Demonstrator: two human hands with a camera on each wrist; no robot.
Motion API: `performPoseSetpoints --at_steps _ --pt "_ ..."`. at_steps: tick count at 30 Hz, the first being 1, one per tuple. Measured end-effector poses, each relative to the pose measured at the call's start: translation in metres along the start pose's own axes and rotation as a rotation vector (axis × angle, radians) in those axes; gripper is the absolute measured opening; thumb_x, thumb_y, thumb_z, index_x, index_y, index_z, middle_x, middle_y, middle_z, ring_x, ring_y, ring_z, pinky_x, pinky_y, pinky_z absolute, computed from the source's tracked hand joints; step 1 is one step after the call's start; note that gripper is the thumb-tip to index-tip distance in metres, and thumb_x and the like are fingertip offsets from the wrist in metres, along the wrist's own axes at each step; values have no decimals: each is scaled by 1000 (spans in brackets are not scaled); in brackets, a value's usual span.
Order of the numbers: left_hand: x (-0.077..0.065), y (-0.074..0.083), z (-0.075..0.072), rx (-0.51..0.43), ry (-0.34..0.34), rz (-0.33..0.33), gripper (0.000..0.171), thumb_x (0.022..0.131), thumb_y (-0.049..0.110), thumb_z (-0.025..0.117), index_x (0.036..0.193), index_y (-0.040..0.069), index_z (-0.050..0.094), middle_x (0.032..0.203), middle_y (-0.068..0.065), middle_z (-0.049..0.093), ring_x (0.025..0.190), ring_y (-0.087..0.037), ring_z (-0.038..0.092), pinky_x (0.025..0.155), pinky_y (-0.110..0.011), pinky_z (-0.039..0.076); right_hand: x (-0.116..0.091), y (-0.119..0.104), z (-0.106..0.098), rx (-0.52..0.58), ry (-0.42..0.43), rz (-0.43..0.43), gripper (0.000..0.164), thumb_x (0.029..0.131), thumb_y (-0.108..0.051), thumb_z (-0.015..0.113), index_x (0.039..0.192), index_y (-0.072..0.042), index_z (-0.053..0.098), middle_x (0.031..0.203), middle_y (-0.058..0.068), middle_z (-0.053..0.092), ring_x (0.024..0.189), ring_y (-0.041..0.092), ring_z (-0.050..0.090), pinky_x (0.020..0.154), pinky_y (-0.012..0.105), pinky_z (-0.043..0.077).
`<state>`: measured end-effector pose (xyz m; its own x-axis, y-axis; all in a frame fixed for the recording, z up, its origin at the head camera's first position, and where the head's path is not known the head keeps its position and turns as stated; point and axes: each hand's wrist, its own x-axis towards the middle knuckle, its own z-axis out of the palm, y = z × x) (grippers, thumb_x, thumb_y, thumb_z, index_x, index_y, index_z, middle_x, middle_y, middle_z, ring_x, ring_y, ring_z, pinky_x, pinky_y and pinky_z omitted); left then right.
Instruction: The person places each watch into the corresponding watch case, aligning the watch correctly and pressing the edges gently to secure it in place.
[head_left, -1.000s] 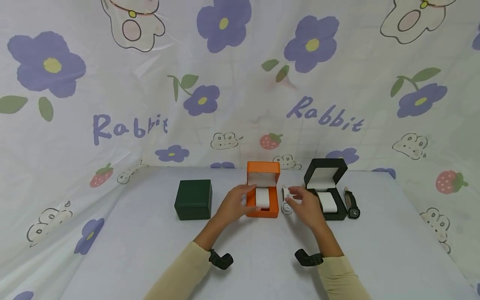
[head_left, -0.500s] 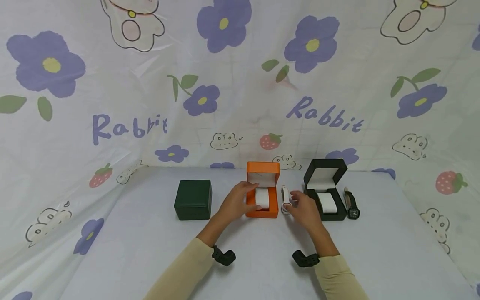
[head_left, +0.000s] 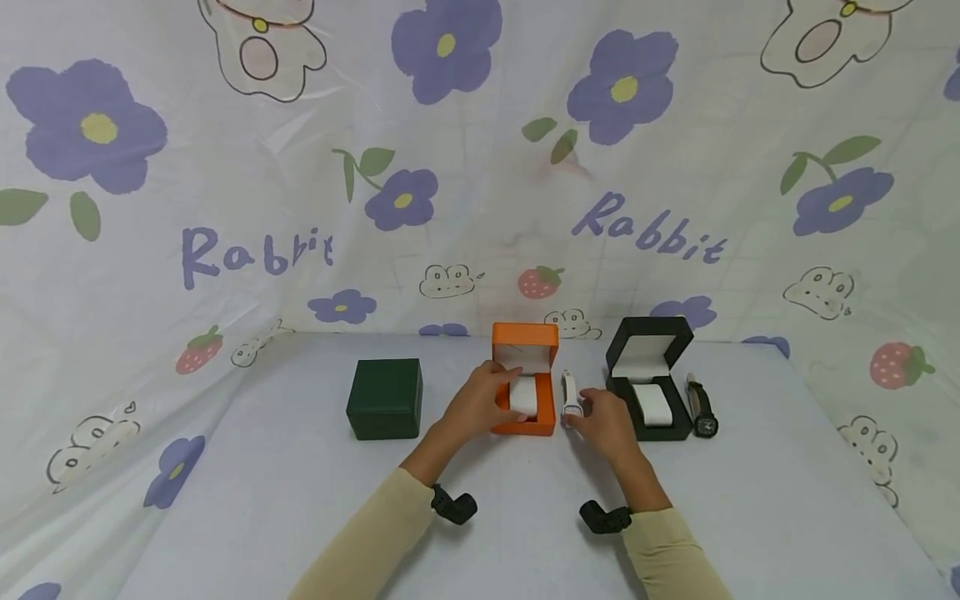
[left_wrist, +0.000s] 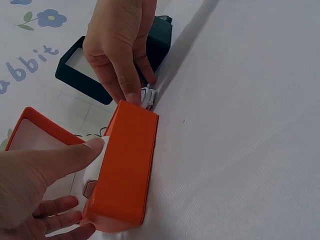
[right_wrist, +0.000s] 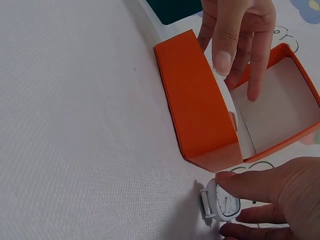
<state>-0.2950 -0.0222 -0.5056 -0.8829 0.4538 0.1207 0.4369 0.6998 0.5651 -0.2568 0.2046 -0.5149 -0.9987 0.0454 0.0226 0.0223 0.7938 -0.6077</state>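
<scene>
A white wristwatch (head_left: 572,408) lies right of the orange watch box (head_left: 545,417). My right hand (head_left: 611,427) pinches its case; in the right wrist view the thumb is at the dial's edge and the fingers on the other side of the watch (right_wrist: 227,202). The orange box has its lid up and a white cushion (head_left: 523,397) inside. My left hand (head_left: 474,403) reaches over the box's left side, fingers spread. Its thumb (left_wrist: 80,156) lies at the cushion (left_wrist: 95,167); whether it presses is unclear.
A black watch box (head_left: 678,421) with its lid up and a white cushion inside stands to the right. Beside it lies a black watch (head_left: 703,408). A closed green box (head_left: 385,400) is on the left. A patterned sheet (head_left: 480,167) hangs behind the white table (head_left: 517,533).
My right hand has lowered leftward onto the white watch and now pinches its case. My left hand has shifted slightly right over the orange box.
</scene>
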Motion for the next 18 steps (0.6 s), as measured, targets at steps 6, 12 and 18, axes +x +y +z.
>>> performPoseSetpoints --at_steps 6,12,18 --pt "4 3 0 88 -24 -1 73 82 26 88 146 10 56 130 -15 56 111 -23 52 98 -33 54 0 -2 0 -11 -22 21 48 85 -14 83 124 9 66 100 16 66 87 27 55 77 41 53" --pt "8 6 1 164 -48 0 69 82 26 88 142 7 60 130 -15 57 114 -24 51 100 -34 53 1 2 4 -11 -17 12 49 83 -14 85 122 8 67 101 17 64 88 28 55 78 41 54" --pt "10 9 1 211 -54 9 67 80 26 89 138 4 63 129 -17 57 115 -27 50 97 -35 52 1 5 8 -27 19 -43 44 78 -14 88 114 7 72 98 16 65 85 26 56 72 39 51"
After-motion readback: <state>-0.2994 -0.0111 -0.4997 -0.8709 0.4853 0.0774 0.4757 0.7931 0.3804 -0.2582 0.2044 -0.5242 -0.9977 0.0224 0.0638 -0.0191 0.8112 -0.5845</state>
